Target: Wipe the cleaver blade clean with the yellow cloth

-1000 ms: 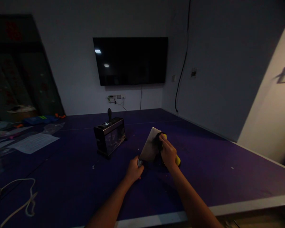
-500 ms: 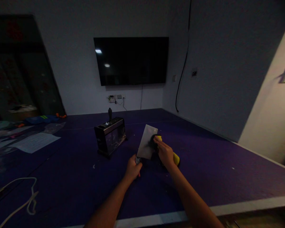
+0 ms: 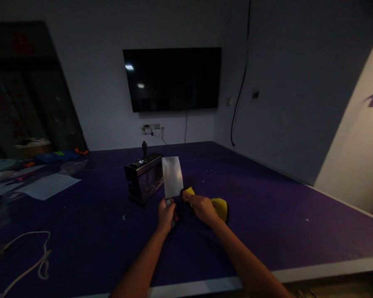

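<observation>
My left hand [image 3: 166,216] is closed around the handle of a cleaver [image 3: 173,178]. Its broad pale metal blade points up and away from me. In my right hand [image 3: 202,207] a yellow cloth [image 3: 220,208] with a dark edge is bunched, its front fold pinched by my fingers at the blade's lower right edge. Whether the cloth touches the metal I cannot tell. Just behind and left of the blade stands a black knife block [image 3: 144,178], with one black handle [image 3: 144,147] sticking up from its top.
Papers [image 3: 51,186] and clear plastic lie on the purple surface [image 3: 267,223] at the left. A pale cable [image 3: 43,258] loops near the front left. A television [image 3: 174,80] hangs on the far wall, and a black cord [image 3: 243,78] hangs near the corner.
The cleaver has swung left and now stands more upright, close to the knife block. My right hand and the cloth have moved left and slightly down, from the blade's face to its lower edge.
</observation>
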A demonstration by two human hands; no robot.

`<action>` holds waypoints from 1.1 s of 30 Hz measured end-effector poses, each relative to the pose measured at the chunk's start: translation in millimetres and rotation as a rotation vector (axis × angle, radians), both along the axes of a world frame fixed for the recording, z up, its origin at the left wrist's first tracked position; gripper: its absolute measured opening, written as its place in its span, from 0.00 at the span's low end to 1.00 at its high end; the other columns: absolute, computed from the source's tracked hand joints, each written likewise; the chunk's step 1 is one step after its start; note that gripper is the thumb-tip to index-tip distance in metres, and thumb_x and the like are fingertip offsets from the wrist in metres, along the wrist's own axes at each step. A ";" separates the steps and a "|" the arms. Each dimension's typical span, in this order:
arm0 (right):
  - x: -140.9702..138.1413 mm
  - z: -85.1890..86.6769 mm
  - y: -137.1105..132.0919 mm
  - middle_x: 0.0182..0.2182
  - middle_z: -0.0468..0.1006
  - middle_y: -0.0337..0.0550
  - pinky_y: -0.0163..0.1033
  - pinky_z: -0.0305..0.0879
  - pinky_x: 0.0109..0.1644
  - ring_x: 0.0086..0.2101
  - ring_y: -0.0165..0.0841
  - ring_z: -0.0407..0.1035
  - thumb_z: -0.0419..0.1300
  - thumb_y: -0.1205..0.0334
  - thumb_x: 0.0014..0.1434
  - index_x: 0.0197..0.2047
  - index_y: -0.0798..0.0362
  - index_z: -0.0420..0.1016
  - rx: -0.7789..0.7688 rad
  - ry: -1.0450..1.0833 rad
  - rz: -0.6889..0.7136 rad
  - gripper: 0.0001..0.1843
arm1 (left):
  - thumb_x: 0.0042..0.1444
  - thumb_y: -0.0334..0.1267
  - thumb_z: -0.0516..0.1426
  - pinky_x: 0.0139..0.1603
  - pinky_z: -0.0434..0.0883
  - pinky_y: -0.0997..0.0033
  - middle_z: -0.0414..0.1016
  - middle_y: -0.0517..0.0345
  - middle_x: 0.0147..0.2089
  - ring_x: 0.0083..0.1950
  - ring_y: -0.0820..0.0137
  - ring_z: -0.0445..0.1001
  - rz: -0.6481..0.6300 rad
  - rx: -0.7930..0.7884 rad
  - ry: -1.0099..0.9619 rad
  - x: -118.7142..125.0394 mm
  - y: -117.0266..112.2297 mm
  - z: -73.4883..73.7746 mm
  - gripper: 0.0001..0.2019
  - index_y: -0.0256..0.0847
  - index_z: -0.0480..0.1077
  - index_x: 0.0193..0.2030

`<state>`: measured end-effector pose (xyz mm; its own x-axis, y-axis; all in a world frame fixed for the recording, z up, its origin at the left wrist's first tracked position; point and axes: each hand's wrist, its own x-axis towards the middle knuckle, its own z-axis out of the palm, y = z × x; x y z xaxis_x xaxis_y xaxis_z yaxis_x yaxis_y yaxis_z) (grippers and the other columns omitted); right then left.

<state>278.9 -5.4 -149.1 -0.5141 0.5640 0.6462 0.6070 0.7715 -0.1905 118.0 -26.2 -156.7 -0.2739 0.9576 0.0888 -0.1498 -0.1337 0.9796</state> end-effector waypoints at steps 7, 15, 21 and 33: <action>-0.7 1.8 -1.4 0.54 0.69 0.38 0.35 0.64 0.54 0.50 0.30 0.68 0.46 0.80 0.49 0.54 0.47 0.69 -0.016 0.016 0.030 0.32 | 0.40 0.33 0.53 0.12 0.58 0.81 0.59 0.70 0.19 0.12 0.81 0.56 0.006 -0.003 -0.020 -0.8 -0.8 0.8 0.08 0.39 0.60 0.31; -4.3 1.4 -4.2 0.53 0.70 0.38 0.36 0.65 0.53 0.49 0.30 0.69 0.46 0.80 0.48 0.52 0.48 0.71 -0.024 0.011 0.015 0.32 | 0.39 0.34 0.53 0.10 0.55 0.81 0.56 0.72 0.14 0.11 0.80 0.56 0.020 0.004 -0.041 -1.6 -0.2 4.7 0.09 0.40 0.60 0.31; -4.5 1.7 -5.0 0.53 0.70 0.37 0.36 0.64 0.54 0.49 0.30 0.68 0.47 0.81 0.46 0.53 0.46 0.70 -0.045 0.002 0.018 0.34 | 0.39 0.35 0.54 0.10 0.55 0.81 0.57 0.72 0.14 0.10 0.79 0.56 0.020 0.019 -0.053 -1.3 0.1 3.7 0.09 0.40 0.60 0.31; -8.7 0.6 -8.0 0.52 0.71 0.39 0.36 0.65 0.53 0.47 0.32 0.70 0.48 0.80 0.46 0.51 0.48 0.72 -0.016 -0.035 -0.033 0.32 | 0.41 0.34 0.53 0.18 0.60 0.79 0.62 0.68 0.19 0.17 0.77 0.62 0.075 0.079 0.157 -5.4 6.6 -5.1 0.08 0.38 0.64 0.32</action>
